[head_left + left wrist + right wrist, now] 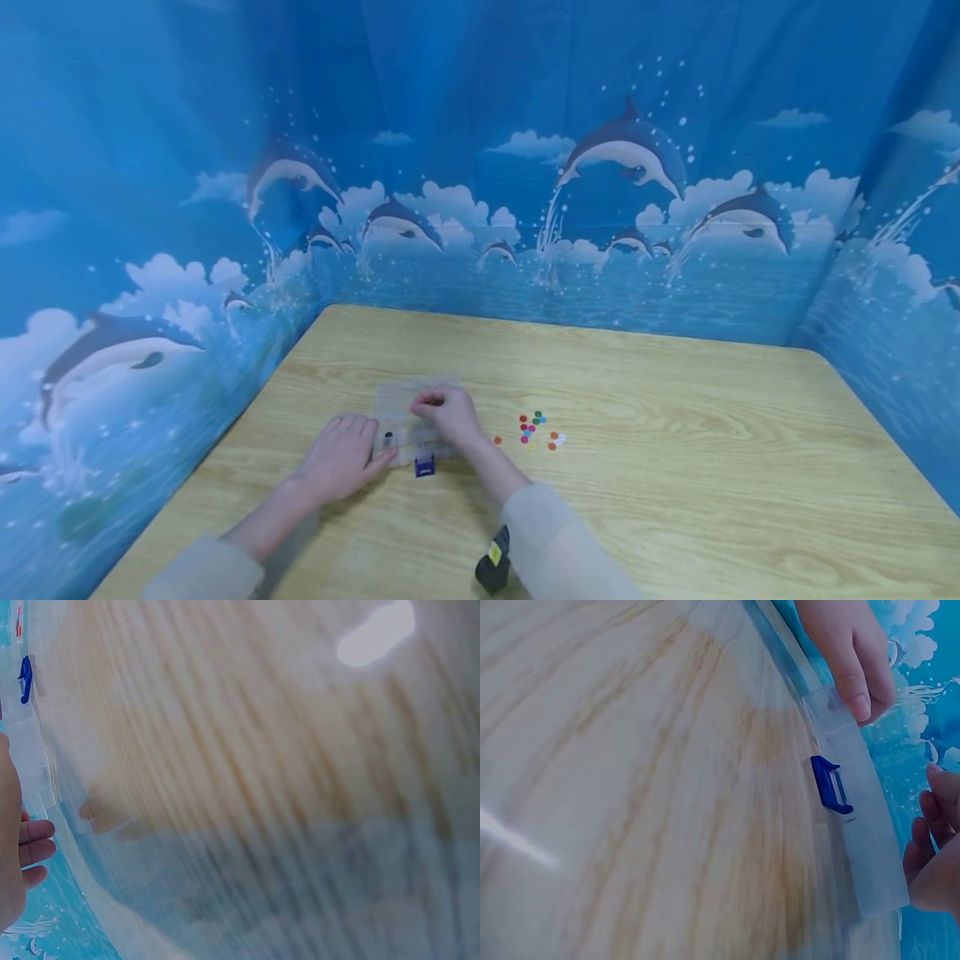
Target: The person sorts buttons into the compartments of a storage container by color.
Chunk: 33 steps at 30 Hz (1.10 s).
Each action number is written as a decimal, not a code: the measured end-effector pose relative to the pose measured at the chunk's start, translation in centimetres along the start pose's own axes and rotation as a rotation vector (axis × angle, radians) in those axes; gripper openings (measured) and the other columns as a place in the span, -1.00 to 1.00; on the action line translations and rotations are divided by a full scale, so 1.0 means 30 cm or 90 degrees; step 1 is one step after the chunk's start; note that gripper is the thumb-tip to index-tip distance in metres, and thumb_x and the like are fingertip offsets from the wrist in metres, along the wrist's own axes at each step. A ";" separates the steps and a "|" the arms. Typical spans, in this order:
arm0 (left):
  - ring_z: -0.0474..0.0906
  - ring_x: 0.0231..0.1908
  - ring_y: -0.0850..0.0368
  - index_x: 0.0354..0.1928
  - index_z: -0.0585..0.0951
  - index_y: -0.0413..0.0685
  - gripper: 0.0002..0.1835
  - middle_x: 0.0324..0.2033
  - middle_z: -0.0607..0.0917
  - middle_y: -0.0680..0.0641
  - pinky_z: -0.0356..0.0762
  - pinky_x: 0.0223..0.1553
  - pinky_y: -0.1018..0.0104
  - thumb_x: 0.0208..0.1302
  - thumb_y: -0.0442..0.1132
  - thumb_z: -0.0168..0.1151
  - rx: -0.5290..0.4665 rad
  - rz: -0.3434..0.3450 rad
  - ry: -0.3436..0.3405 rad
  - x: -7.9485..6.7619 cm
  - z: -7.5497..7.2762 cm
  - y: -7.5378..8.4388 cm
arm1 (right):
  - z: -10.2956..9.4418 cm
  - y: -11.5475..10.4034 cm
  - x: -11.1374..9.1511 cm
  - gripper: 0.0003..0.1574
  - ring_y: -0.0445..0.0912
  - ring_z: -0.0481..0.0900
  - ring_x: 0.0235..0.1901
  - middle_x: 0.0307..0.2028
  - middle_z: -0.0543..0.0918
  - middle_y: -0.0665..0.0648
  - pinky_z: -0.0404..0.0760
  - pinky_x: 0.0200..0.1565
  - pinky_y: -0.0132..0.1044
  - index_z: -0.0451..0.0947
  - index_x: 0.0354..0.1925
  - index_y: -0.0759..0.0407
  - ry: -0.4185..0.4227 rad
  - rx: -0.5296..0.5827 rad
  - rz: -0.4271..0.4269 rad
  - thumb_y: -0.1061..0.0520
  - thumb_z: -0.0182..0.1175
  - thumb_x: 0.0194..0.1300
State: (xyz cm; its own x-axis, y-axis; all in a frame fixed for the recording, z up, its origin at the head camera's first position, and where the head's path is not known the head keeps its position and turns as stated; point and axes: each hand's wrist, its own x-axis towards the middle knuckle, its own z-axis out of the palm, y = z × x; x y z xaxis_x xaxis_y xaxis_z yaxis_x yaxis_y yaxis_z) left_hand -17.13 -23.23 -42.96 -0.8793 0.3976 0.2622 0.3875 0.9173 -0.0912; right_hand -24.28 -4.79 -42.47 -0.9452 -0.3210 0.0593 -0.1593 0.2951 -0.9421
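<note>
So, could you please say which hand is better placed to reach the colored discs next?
Probably the right hand: it is nearer the colored discs, while the left hand touches the clear plastic box farther left.

No lettering, brand or number can be read in any of the three views. A yellow label (495,553) stands out on a small black object (491,575) beside the right sleeve (558,533) in the head view, but whatever it may bear is too small to make out. In the left wrist view, small red marks (19,622) show at the upper left edge, by the clear plastic box (28,754), too small and blurred to tell whether they are print.
</note>
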 end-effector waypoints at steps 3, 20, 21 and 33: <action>0.49 -0.21 -0.11 -0.29 0.48 -0.24 -0.55 -0.34 0.56 -0.18 0.39 -0.07 0.02 0.25 0.10 0.09 0.001 -0.002 0.000 -0.002 0.003 0.000 | -0.005 0.002 0.003 -0.90 -0.15 0.49 -0.29 -0.31 0.55 0.01 0.51 -0.23 -0.31 0.64 -0.33 0.16 0.002 0.011 0.002 0.16 0.27 0.17; 0.49 -0.23 -0.11 -0.30 0.47 -0.25 -0.53 -0.35 0.56 -0.19 0.41 -0.09 0.03 0.23 0.10 0.10 0.002 0.012 0.017 -0.008 0.009 0.000 | -0.100 0.011 0.022 -0.80 -0.06 0.56 -0.17 -0.24 0.66 0.12 0.51 -0.06 -0.20 0.62 -0.22 0.25 0.006 0.066 0.033 0.18 0.24 0.18; 0.49 -0.22 -0.11 -0.30 0.47 -0.25 -0.53 -0.35 0.56 -0.19 0.41 -0.08 0.03 0.23 0.10 0.10 0.003 0.013 0.018 -0.008 0.010 -0.001 | -0.108 0.013 0.022 -0.80 -0.05 0.56 -0.15 -0.23 0.66 0.13 0.51 -0.04 -0.19 0.62 -0.20 0.26 0.004 0.065 0.033 0.18 0.23 0.19; 0.49 -0.20 -0.14 -0.29 0.46 -0.26 -0.53 -0.33 0.56 -0.22 0.40 -0.04 0.00 0.24 0.10 0.09 -0.003 0.012 0.019 -0.007 0.013 -0.003 | -0.212 0.050 0.037 -0.75 -0.05 0.56 -0.13 -0.20 0.66 0.14 0.50 -0.03 -0.18 0.60 -0.15 0.28 0.018 0.063 0.040 0.16 0.20 0.23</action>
State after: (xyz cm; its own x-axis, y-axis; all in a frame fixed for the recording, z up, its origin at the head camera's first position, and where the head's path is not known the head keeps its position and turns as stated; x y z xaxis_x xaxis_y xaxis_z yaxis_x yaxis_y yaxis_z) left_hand -17.10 -23.39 -43.38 -0.8635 0.4133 0.2891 0.4049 0.9098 -0.0912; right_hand -27.39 1.03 -41.72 -0.9605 -0.2782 0.0074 -0.0719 0.2224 -0.9723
